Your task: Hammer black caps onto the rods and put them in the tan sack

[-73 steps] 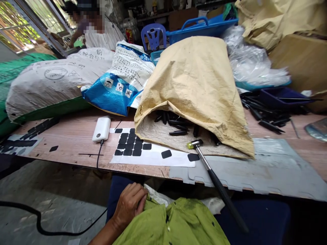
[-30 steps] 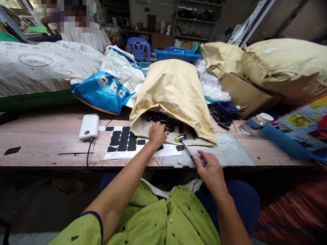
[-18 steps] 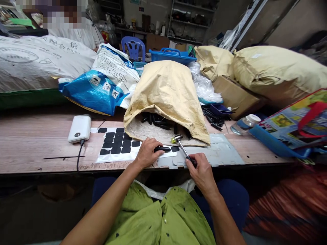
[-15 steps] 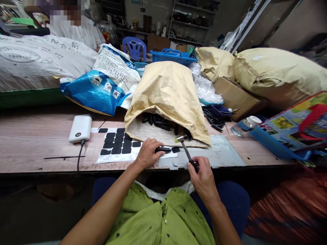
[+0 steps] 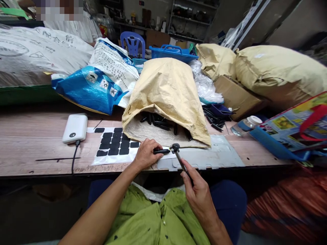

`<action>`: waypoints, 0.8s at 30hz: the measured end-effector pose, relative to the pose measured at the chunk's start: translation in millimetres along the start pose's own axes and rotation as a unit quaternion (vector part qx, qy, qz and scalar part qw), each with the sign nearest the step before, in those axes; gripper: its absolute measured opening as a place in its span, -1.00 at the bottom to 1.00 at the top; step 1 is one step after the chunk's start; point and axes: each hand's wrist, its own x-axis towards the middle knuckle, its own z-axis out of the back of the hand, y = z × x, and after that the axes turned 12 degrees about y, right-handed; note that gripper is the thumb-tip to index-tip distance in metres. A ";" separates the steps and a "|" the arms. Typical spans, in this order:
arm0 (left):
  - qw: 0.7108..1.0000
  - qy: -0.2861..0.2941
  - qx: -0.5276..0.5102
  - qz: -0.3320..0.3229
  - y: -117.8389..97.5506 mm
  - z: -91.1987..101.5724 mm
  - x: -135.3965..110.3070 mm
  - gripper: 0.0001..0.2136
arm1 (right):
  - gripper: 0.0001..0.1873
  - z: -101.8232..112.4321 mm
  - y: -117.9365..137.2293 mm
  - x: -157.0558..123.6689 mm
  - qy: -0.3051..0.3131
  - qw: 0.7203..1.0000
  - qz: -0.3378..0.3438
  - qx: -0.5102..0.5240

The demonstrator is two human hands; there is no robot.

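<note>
My left hand (image 5: 147,153) lies on the table with its fingers closed on a slim black pen-shaped piece (image 5: 161,151), whose tip points right. In my right hand (image 5: 196,183) is a small hammer (image 5: 181,161), gripped by its dark handle. The hammer's head is turned so a round dark face shows, just right of the piece's tip; whether they touch I cannot tell. Under and left of my left hand lies a white sheet with black rounded-square stickers (image 5: 116,142). Right behind my hands, an open beige sack (image 5: 168,85) shows several similar black pieces in its mouth.
A white power bank (image 5: 75,128) with a cable lies left. A grey board (image 5: 214,154) covers the table's front right. Beyond it are loose black pieces (image 5: 216,119), a clear jar (image 5: 246,126) and a colourful bag (image 5: 293,126). Full sacks line the back; a person is far left.
The hammer's head has swung left and turned towards the black piece's tip, showing its dark face. My left hand keeps its hold. The whole view has shifted slightly.
</note>
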 end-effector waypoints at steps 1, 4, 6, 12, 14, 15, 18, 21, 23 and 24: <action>1.000 0.001 -0.002 0.002 -0.6 0.4 0.2 -0.86 | -0.52 -1.4 0.8 0.2 -0.004 1.000 0.007 -0.004; 1.000 0.003 -0.009 0.005 -0.5 0.5 1.1 -0.86 | -0.50 -6.6 0.3 0.4 -0.015 1.000 0.020 -0.017; 1.000 0.006 -0.013 0.005 0.6 0.0 1.8 -0.87 | -0.50 -8.9 -1.3 0.5 -0.007 1.000 0.017 -0.020; 1.000 0.006 -0.017 0.006 1.5 -0.3 1.6 -0.85 | -0.50 -9.1 5.4 3.3 -0.009 1.000 0.018 -0.019; 1.000 0.007 -0.016 0.006 0.8 0.2 1.4 -0.85 | -0.49 -12.4 9.5 4.8 -0.007 0.999 0.026 -0.017; 1.000 0.007 -0.016 0.005 0.5 0.5 1.4 -0.86 | -0.49 -14.9 11.1 5.6 0.001 0.999 0.028 -0.016; 1.000 0.008 -0.016 0.005 0.1 0.6 1.7 -0.86 | -0.50 -20.9 13.3 7.4 0.021 0.999 0.024 -0.014; 1.000 0.003 -0.017 0.004 0.7 0.1 1.7 -0.86 | -0.52 -17.3 12.2 9.4 -0.011 1.000 0.014 -0.017; 1.000 0.003 -0.017 0.002 1.5 0.3 1.2 -0.86 | -0.53 -9.0 8.8 11.3 -0.045 0.998 -0.001 -0.040; 1.000 0.005 -0.016 0.000 2.0 0.6 0.9 -0.87 | -0.53 -4.0 6.0 12.5 -0.059 0.996 -0.013 -0.062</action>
